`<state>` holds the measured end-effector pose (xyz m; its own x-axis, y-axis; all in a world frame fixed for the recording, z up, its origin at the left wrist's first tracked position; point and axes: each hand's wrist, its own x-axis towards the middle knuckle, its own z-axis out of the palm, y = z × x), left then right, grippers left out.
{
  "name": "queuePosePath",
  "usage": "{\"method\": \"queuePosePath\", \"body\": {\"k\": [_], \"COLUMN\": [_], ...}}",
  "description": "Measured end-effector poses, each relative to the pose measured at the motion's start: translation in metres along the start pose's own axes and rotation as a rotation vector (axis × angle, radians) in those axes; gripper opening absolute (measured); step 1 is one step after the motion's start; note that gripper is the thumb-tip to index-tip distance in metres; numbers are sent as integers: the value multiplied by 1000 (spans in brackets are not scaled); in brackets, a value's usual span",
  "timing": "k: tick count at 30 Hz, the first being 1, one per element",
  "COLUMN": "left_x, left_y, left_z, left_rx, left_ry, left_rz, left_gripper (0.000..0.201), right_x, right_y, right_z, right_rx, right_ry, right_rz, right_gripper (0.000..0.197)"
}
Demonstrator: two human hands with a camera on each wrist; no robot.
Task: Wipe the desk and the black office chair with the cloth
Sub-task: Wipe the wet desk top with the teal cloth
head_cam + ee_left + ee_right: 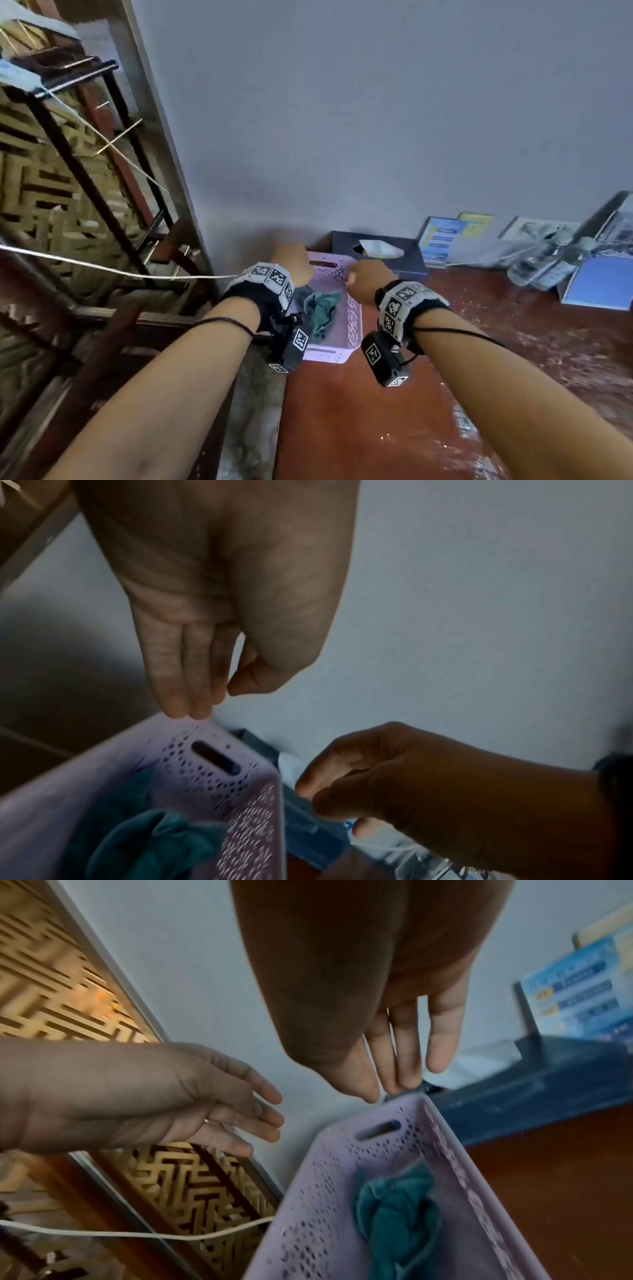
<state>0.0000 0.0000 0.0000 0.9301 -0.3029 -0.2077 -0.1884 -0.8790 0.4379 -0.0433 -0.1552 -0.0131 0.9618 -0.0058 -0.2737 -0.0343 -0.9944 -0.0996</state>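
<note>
A crumpled teal cloth lies inside a lilac perforated basket at the left end of the red-brown desk. My left hand hovers over the basket's far left corner, fingers straight and pointing down, empty. My right hand hangs over the far right rim with fingers extended, holding nothing. Neither hand touches the cloth. No black chair shows in any view.
A dark tissue box stands just behind the basket against the wall. Booklets, plastic bottles and a blue folder line the desk's back right. A white cord and wooden lattice lie left.
</note>
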Motion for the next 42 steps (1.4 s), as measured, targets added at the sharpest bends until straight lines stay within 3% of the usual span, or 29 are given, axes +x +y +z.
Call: {"method": "queuePosePath", "body": {"k": [5,10,13,17,19,21,23,28,32,35,38,42], "left_x": [49,81,89,95,93,90,83,56,18,-16,-58,-106], "left_y": [-23,-34,-33,-26,-18,-11,-3,7,23,39,59,71], "left_z": [52,92,104,106,95,78,62,29,-1,-15,-23,-23], "left_rx": [-5,7,39,70,-1,-55,-57,-218,-438,-240,18,-13], "left_ry": [-172,-299,-340,-333,-376,-355,-339,-150,-162,-234,-204,-150], "left_rz": [-22,9,-50,23,65,113,171,196,206,195,191,190], "left_gripper": [28,24,22,19,18,25,33,24,35,39,24,33], "right_x": [41,65,70,72,67,58,49,20,-14,-48,-88,-149], "right_y": [6,11,9,11,13,14,15,18,26,28,30,42], "right_z": [50,75,81,80,74,64,51,10,-28,-47,-54,-59], "right_rx": [39,-64,-60,-37,76,383,585,588,622,655,668,707], "right_ry": [-148,-86,-85,-85,-65,-51,-37,108,315,426,493,585], "right_rz": [68,-6,-18,-36,-26,54,137,142,138,164,186,211], "right_gripper": [37,56,57,55,57,62,59,28,17,5,16,21]}}
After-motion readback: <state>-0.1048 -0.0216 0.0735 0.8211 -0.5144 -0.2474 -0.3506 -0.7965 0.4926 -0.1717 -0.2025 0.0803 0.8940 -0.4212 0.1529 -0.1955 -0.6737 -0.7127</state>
